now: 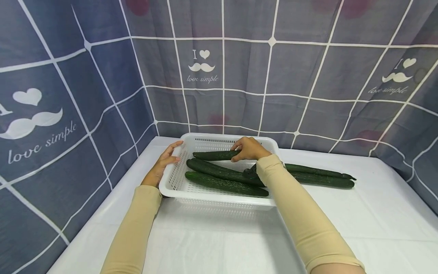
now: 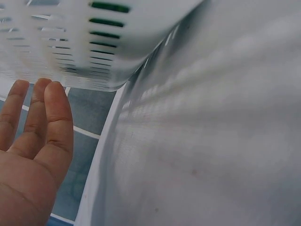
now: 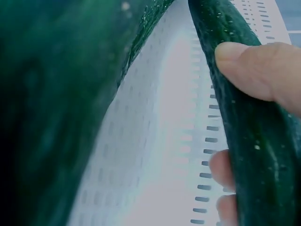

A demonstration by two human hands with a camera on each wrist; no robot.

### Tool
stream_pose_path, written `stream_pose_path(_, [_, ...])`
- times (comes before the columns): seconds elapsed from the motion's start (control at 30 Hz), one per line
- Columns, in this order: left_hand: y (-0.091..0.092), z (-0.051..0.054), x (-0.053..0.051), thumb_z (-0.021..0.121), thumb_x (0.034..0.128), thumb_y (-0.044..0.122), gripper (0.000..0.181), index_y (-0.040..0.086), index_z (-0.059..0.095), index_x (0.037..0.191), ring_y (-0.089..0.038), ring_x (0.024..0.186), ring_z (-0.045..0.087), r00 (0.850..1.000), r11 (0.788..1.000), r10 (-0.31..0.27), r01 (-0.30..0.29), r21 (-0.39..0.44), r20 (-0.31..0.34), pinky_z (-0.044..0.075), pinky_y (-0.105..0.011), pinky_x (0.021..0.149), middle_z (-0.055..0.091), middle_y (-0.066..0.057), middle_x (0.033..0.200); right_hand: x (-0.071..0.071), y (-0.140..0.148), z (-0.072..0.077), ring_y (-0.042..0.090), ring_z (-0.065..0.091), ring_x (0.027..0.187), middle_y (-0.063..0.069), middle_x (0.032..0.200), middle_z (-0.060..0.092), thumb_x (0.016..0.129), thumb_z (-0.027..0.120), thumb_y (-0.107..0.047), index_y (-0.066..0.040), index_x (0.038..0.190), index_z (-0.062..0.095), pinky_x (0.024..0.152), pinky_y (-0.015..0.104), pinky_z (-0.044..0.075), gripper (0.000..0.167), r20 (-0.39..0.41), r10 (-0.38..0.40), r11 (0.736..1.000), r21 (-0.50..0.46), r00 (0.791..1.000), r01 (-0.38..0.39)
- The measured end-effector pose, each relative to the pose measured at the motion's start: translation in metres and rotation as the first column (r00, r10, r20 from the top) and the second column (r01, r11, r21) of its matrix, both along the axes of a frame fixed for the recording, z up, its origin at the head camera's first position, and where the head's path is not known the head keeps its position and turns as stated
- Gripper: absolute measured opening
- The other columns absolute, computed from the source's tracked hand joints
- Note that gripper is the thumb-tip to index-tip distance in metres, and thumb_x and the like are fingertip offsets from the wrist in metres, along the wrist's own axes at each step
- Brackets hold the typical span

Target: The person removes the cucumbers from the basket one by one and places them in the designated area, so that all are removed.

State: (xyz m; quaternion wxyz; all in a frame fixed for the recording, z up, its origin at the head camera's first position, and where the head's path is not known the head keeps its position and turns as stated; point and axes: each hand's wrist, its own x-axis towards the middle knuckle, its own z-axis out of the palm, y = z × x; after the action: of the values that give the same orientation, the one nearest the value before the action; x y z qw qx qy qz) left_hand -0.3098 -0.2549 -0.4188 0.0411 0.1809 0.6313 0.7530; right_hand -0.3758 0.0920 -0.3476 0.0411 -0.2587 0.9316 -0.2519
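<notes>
A white perforated plastic basket [image 1: 219, 198] stands on the table with several green cucumbers in it. My right hand [image 1: 251, 148] grips the cucumber [image 1: 215, 155] nearest the basket's back wall. In the right wrist view, the thumb presses its upper side and fingertips show along its other edge. Two more cucumbers, a middle one [image 1: 215, 170] and a front one [image 1: 222, 183], lie slanted in front of it. At the basket's left end, my left hand [image 1: 160, 167] touches the rim. Its fingers reach up nearly straight beside the outer wall in the left wrist view.
More cucumbers [image 1: 321, 179] lie to the right of the basket, partly hidden by the right sleeve [image 1: 301, 213]. A white cloth [image 1: 212, 239] covers the table. Grey checked curtains [image 1: 246, 68] hang behind it and at the sides.
</notes>
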Motion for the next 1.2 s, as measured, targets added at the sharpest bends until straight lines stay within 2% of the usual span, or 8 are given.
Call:
stream_pose_path(0.3, [0.000,0.002,0.001,0.049,0.0930,0.007,0.064,0.030,0.048,0.153,-0.022,0.135,0.045,1.000,1.000,0.018,-0.018,-0.011,0.004,0.048,-0.032,0.101,0.031,-0.016,0.164,0.005,-0.003,0.010,0.033,0.069,0.121,0.016,0.127,0.076,0.086,0.093,-0.023,-0.010,0.123,0.082,0.102,0.053,0.054,0.041,-0.032,0.002,1.000,0.020,0.999,-0.001])
stream_pose_path(0.6, [0.000,0.000,0.001,0.048,0.0939,0.003,0.063,0.027,0.048,0.153,-0.020,0.129,0.052,1.000,1.000,0.007,-0.007,0.021,-0.026,0.051,-0.032,0.099,0.043,-0.007,0.150,0.011,0.001,0.024,0.033,0.070,0.120,0.015,0.126,0.077,0.084,0.094,-0.024,-0.011,0.121,0.083,0.101,0.054,0.054,0.041,-0.054,-0.054,0.998,0.006,0.997,0.055])
stream_pose_path(0.87, [0.002,0.000,0.003,0.048,0.0921,0.002,0.063,0.025,0.049,0.151,-0.020,0.128,0.053,1.000,0.999,0.018,-0.017,0.040,-0.025,0.052,-0.032,0.098,0.045,-0.008,0.147,0.017,0.005,0.037,0.034,0.070,0.121,0.015,0.127,0.077,0.083,0.094,-0.024,-0.010,0.122,0.083,0.102,0.055,0.053,0.043,-0.060,-0.061,0.997,-0.046,0.996,0.059])
stream_pose_path(1.2, [0.002,0.001,0.003,0.049,0.0924,0.006,0.068,0.020,0.042,0.158,-0.019,0.131,0.051,0.999,0.999,0.032,-0.032,0.008,0.017,0.051,-0.031,0.100,0.040,-0.010,0.155,0.028,0.017,0.051,0.034,0.072,0.117,0.012,0.121,0.079,0.082,0.095,-0.024,-0.010,0.118,0.084,0.102,0.054,0.052,0.040,-0.081,-0.043,0.998,-0.050,0.996,0.039])
